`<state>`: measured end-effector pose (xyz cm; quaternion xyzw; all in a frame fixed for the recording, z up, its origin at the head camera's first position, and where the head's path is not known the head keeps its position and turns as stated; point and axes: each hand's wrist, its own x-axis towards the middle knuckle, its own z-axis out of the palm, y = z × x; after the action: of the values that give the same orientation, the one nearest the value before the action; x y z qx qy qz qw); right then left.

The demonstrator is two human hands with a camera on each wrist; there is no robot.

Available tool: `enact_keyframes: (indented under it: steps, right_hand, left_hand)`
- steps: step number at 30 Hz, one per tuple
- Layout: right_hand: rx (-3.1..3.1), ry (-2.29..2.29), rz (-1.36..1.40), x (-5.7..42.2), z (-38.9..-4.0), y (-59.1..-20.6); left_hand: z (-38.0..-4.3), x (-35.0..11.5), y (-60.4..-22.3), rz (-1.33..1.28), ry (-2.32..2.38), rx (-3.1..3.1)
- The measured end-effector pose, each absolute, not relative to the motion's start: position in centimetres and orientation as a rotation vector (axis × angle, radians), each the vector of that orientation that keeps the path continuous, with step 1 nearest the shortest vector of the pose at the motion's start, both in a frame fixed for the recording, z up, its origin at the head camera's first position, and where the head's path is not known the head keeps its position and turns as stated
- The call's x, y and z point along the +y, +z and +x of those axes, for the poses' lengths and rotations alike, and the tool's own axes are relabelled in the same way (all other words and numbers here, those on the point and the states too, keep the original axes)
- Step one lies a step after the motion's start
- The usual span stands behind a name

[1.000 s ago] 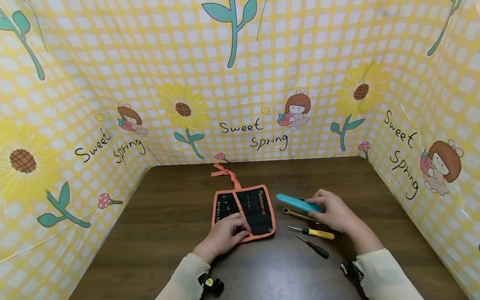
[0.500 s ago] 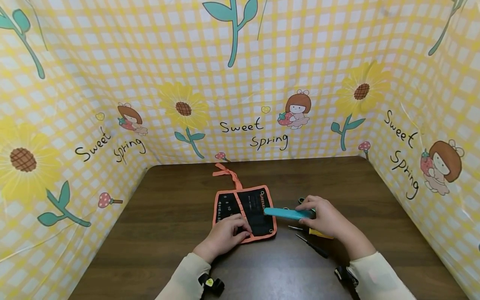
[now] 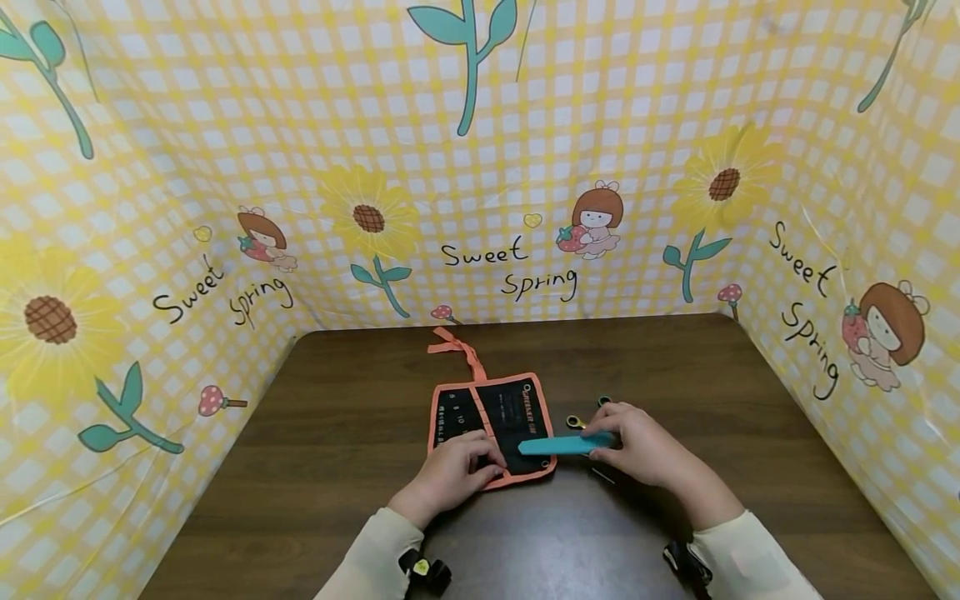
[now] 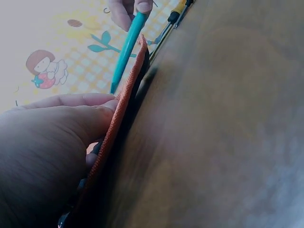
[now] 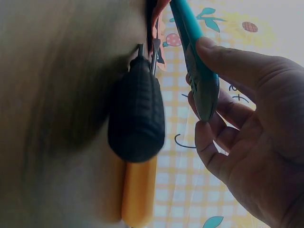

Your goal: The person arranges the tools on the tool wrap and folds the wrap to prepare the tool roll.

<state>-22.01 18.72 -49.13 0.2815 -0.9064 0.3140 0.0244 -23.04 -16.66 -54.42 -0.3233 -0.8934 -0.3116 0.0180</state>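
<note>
A black fabric tool pouch with orange trim lies flat on the table. My left hand is at its near edge, and in the left wrist view the thumb and a finger pinch the orange border. My right hand holds a long, flat teal tool with grey parts, between thumb and fingers in the right wrist view. The tool points left, its far end overlapping the pouch's lower right in the head view. In the left wrist view that end comes close to my left fingertips.
A black-handled screwdriver and a yellow-handled one lie beneath my right hand, mostly hidden in the head view. Ring ends of a brass-coloured wrench and a darker one show beyond it. Orange ties trail behind the pouch.
My right hand has moved left and nearer with the teal tool, bringing its end from beside the pouch to over it. My left hand stays at the pouch's near edge.
</note>
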Motion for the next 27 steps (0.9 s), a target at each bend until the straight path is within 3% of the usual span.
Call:
enact_keyframes:
  steps: [27]
  right_hand:
    - [-2.827,0.935,1.087,17.5,-21.6,-49.3]
  left_hand:
    - [-22.6,-16.3,-54.0,-1.041,-0.968,-2.774]
